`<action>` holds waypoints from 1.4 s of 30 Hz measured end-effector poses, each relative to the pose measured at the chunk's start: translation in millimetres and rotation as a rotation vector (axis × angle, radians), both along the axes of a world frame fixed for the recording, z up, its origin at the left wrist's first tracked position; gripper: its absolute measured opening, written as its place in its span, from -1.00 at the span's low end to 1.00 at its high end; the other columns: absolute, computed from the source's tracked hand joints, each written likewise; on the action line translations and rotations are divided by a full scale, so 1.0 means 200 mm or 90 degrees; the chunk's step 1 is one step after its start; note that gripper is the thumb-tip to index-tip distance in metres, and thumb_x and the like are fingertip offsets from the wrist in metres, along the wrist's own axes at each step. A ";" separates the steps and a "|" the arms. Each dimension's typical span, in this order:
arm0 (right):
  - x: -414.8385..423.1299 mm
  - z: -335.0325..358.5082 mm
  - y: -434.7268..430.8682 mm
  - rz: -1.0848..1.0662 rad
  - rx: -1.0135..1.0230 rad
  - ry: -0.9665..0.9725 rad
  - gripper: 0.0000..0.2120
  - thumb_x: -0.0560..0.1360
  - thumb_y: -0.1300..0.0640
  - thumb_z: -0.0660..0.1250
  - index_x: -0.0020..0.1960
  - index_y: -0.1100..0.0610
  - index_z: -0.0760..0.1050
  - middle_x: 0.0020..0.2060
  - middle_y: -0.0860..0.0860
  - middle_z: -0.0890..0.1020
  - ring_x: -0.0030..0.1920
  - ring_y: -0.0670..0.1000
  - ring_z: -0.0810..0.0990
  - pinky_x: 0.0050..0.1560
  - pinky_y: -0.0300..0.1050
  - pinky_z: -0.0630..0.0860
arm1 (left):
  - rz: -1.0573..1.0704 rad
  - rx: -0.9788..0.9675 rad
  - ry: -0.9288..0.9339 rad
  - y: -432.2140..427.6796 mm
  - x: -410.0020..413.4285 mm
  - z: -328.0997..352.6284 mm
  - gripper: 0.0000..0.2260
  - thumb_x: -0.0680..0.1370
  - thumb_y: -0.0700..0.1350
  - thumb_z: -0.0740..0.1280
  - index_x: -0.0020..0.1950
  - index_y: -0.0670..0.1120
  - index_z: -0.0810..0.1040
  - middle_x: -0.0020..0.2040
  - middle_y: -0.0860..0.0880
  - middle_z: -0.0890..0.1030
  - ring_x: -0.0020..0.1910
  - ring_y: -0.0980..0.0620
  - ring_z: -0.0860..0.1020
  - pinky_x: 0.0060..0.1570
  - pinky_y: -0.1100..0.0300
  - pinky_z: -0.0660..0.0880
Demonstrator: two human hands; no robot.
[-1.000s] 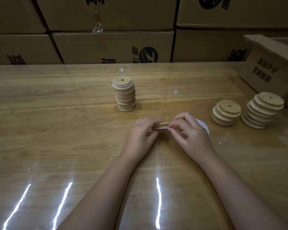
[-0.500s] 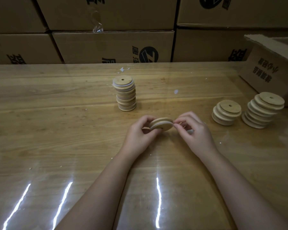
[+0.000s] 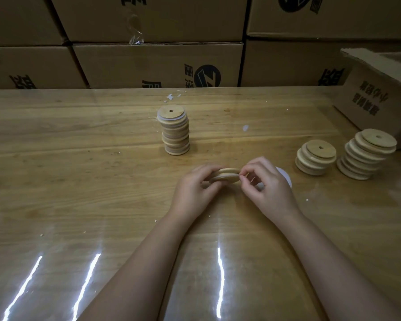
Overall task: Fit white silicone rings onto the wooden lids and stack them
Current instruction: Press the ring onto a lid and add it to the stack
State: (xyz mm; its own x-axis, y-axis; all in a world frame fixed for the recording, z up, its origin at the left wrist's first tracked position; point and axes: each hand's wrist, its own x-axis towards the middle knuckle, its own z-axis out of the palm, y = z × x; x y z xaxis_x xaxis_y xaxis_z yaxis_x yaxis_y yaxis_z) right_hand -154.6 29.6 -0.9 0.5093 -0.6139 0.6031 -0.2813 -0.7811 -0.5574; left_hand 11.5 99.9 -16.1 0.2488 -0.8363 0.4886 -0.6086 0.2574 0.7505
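Note:
A round wooden lid (image 3: 225,176) is held edge-on above the table, with a white silicone ring in its groove. My left hand (image 3: 193,189) grips the lid's left side. My right hand (image 3: 267,186) pinches the ring at the lid's right edge. Behind my right hand lie white rings (image 3: 285,178), partly hidden. A tall stack of ringed lids (image 3: 175,130) stands behind my hands. Two stacks of bare lids lean at the right: a short stack (image 3: 315,157) and a taller stack (image 3: 366,154).
The wooden table (image 3: 79,181) has a shiny clear cover with light streaks near me. Closed cardboard boxes (image 3: 158,63) line the far edge. An open cardboard box (image 3: 377,98) stands at the back right. Small white scraps (image 3: 245,127) dot the table.
The lid went from flat and hidden between my hands to raised and tilted edge-on. My right hand's fingers have shifted along its right rim, and the white rings behind it show again.

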 end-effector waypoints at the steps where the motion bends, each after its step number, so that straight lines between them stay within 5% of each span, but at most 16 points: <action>1: 0.00 0.00 0.00 0.003 0.006 0.004 -0.91 0.42 0.38 0.37 -0.14 0.23 0.54 -0.16 -0.07 0.50 -0.25 -0.08 0.53 -0.24 -0.28 0.46 | 0.003 -0.011 -0.011 0.00 0.00 0.00 -0.75 0.41 -0.17 0.45 0.08 -0.06 0.62 -0.01 0.11 0.61 0.00 0.18 0.54 0.02 0.33 0.44; 7: 0.00 0.01 0.00 -0.023 0.003 0.013 -0.92 0.43 0.38 0.37 -0.13 0.23 0.53 -0.16 -0.08 0.49 -0.27 -0.10 0.50 -0.24 -0.39 0.39 | -0.007 -0.001 0.043 0.00 -0.01 0.01 -0.77 0.41 -0.19 0.48 0.05 -0.08 0.63 -0.03 0.03 0.65 -0.03 0.08 0.59 0.01 0.18 0.49; 12: 0.01 0.01 0.00 -0.009 0.030 -0.013 -0.95 0.46 0.35 0.36 -0.10 0.24 0.55 -0.14 -0.07 0.49 -0.25 -0.16 0.49 -0.22 -0.33 0.44 | -0.019 0.027 0.181 0.00 0.00 0.02 -0.74 0.38 -0.12 0.48 -0.01 0.16 0.58 -0.13 0.16 0.66 -0.10 0.15 0.60 -0.04 0.25 0.50; 20: 0.01 -0.03 -0.02 0.005 0.092 0.012 -0.95 0.48 0.28 0.36 -0.13 0.16 0.54 -0.17 -0.19 0.47 -0.20 -0.13 0.50 -0.21 -0.37 0.41 | -0.064 0.042 0.369 -0.01 0.02 0.00 -0.78 0.41 -0.27 0.45 -0.01 -0.06 0.55 -0.11 0.03 0.66 -0.09 0.13 0.62 -0.06 0.26 0.52; 25: 0.02 -0.05 -0.02 0.018 0.091 0.011 -0.92 0.47 0.30 0.34 -0.13 0.15 0.50 -0.17 -0.18 0.47 -0.22 -0.13 0.49 -0.22 -0.38 0.39 | -0.057 0.057 0.325 -0.01 0.02 0.00 -0.75 0.41 -0.26 0.47 0.00 -0.03 0.54 -0.09 -0.01 0.64 -0.09 0.09 0.59 0.00 0.16 0.51; 30: 0.02 -0.04 0.00 0.015 0.097 -0.021 -0.86 0.43 0.35 0.33 -0.17 0.14 0.45 -0.17 -0.15 0.48 -0.23 -0.11 0.50 -0.24 -0.42 0.38 | -0.053 0.063 0.192 0.00 0.00 0.00 -0.72 0.38 -0.13 0.44 -0.05 0.22 0.52 -0.15 0.26 0.62 -0.16 0.29 0.56 -0.13 0.38 0.47; 33: 0.02 -0.03 0.00 -0.006 0.089 -0.024 -0.86 0.42 0.36 0.33 -0.18 0.15 0.44 -0.17 -0.14 0.48 -0.23 -0.09 0.50 -0.26 -0.40 0.39 | -0.059 0.063 0.156 0.00 -0.01 0.01 -0.73 0.38 -0.11 0.44 -0.05 0.22 0.51 -0.15 0.27 0.60 -0.16 0.27 0.55 -0.14 0.34 0.48; 39: 0.01 -0.01 0.00 -0.017 0.043 -0.002 -0.87 0.41 0.35 0.35 -0.17 0.16 0.45 -0.18 -0.14 0.47 -0.25 -0.09 0.50 -0.30 -0.37 0.39 | -0.079 0.041 0.190 0.01 0.00 0.02 -0.71 0.38 -0.21 0.46 -0.06 0.16 0.53 -0.20 0.23 0.62 -0.21 0.28 0.54 -0.17 0.40 0.43; 42: 0.01 -0.01 0.00 -0.006 0.037 -0.003 -0.88 0.43 0.34 0.34 -0.16 0.15 0.46 -0.17 -0.16 0.46 -0.25 -0.09 0.51 -0.30 -0.34 0.41 | -0.089 0.042 0.234 0.00 0.01 0.01 -0.73 0.36 -0.18 0.48 -0.05 0.11 0.55 -0.18 0.12 0.65 -0.16 0.15 0.59 -0.09 0.23 0.51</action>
